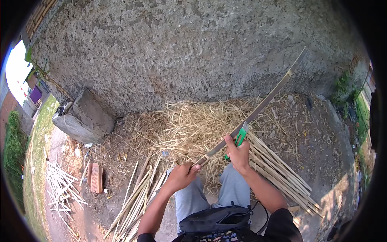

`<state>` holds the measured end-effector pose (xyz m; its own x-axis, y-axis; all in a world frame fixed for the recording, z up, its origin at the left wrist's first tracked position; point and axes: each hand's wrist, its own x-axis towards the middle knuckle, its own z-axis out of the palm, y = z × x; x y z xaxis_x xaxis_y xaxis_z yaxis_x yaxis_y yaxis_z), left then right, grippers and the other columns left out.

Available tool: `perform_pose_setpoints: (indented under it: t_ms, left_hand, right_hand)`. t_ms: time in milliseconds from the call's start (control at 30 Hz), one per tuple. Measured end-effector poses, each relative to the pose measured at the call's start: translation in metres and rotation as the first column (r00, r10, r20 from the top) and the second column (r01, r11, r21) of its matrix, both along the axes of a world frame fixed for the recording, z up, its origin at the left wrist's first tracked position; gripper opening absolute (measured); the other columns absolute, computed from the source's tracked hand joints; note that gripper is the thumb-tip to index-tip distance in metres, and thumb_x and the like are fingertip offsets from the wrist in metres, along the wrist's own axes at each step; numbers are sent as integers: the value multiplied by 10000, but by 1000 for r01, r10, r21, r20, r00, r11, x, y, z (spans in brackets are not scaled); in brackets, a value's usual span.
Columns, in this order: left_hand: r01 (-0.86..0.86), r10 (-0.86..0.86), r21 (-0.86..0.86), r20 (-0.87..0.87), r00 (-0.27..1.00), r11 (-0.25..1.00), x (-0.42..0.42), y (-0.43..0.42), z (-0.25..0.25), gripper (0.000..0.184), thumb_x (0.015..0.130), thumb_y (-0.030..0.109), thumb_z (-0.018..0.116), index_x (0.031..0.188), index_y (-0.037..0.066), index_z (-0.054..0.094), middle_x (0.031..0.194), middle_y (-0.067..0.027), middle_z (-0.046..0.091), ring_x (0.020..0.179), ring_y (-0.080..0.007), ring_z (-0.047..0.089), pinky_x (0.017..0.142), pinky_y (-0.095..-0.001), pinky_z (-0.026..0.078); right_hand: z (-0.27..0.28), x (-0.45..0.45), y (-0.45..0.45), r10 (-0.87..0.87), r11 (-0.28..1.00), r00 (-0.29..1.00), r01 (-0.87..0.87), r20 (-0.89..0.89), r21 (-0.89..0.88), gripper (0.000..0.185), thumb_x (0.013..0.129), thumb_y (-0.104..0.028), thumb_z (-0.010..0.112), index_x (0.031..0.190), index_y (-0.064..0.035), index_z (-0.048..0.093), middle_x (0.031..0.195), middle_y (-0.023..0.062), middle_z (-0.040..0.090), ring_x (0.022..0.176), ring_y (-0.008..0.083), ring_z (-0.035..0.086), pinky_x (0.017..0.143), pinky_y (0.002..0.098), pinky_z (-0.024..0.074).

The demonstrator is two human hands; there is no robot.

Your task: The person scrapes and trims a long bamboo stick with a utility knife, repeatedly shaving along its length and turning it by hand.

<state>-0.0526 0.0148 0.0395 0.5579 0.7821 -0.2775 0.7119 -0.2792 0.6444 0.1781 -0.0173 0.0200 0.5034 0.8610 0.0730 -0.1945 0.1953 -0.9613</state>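
A long, dark bamboo strip [266, 101] runs diagonally from my lap up to the right, in front of the wall. My left hand [182, 176] is closed around its lower end. My right hand [238, 152] is closed on a green-handled knife [242, 135], whose blade lies against the strip; the thumb presses on the strip just below the blade. Beneath and beyond my hands is a heap of pale, thin shavings [201, 125] on the ground.
A rough wall [181, 52] stands ahead. Split strips [282, 177] lie at the right, more strips [139, 197] at the left, and white sticks [62, 183] farther left. A brick [96, 178] and a concrete block [90, 119] are at the left. A black bag [213, 220] rests on my lap.
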Motion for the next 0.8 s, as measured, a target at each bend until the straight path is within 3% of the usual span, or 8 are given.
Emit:
perform_pose_setpoints:
  t_ms: [33,100,133,200,300,467,733,800]
  left_hand:
    - [0,0,-3,1,1000,1000,-1,0,-6,368,1017,366,527,1058,24,657,792,-138,709,743,-288,701,663,-403,517]
    - [-47,52,-26,243,969,999,-3,-8,-19,387,1028,379,494,985,35,666,761,-150,692,749,-333,689,678,-442,504]
    - [-45,51,-28,242,969,999,-2,-13,-23,387,1028,379,494,985,35,666,761,-150,692,749,-333,689,678,-442,504]
    - [-189,191,165,5,982,968,4,-29,-29,399,1030,405,460,1001,55,649,797,-206,682,809,-421,669,684,-487,493]
    - [-316,286,104,233,929,943,4,-40,-56,401,1045,380,420,1001,51,645,803,-218,676,808,-436,661,689,-505,486]
    - [-325,331,-60,164,929,944,3,-40,-85,436,1056,366,384,975,26,646,807,-230,669,801,-432,658,707,-498,486]
    - [-310,458,-398,360,813,864,-1,-53,-112,475,1068,332,371,886,-22,630,622,-99,533,573,-187,497,589,-368,425]
    - [-316,457,-389,353,816,865,-3,-54,-111,475,1068,327,370,878,-19,632,605,-88,518,557,-178,485,577,-362,417]
  right_hand:
    - [-5,6,0,0,1000,1000,0,1,-3,323,943,-306,701,816,-11,667,556,-27,530,468,42,463,423,236,365]
    - [-14,17,1,221,954,939,-153,262,-256,359,996,-333,608,933,16,665,647,44,607,543,130,575,491,292,438]
    - [-15,16,-2,220,954,940,-152,261,-258,359,996,-333,608,933,16,665,647,44,607,543,130,575,491,292,438]
    - [-15,8,-13,123,989,754,-36,645,-146,382,1030,-323,514,1104,31,636,821,149,676,712,281,672,615,384,504]
    - [-11,1,-31,166,985,652,-76,740,-154,384,1026,-283,493,1236,26,581,978,226,673,874,402,667,716,451,513]
    - [-41,-1,-36,328,942,520,-243,789,-232,370,1003,-259,531,1242,16,593,923,207,672,794,389,658,691,444,519]
    - [-57,-18,-52,238,964,432,-218,870,-155,349,962,-288,598,1201,-40,653,770,139,656,629,343,643,541,441,509]
    - [-54,-19,-54,274,958,382,-194,883,-213,356,941,-321,630,1197,-76,670,707,108,636,579,324,631,504,436,498]
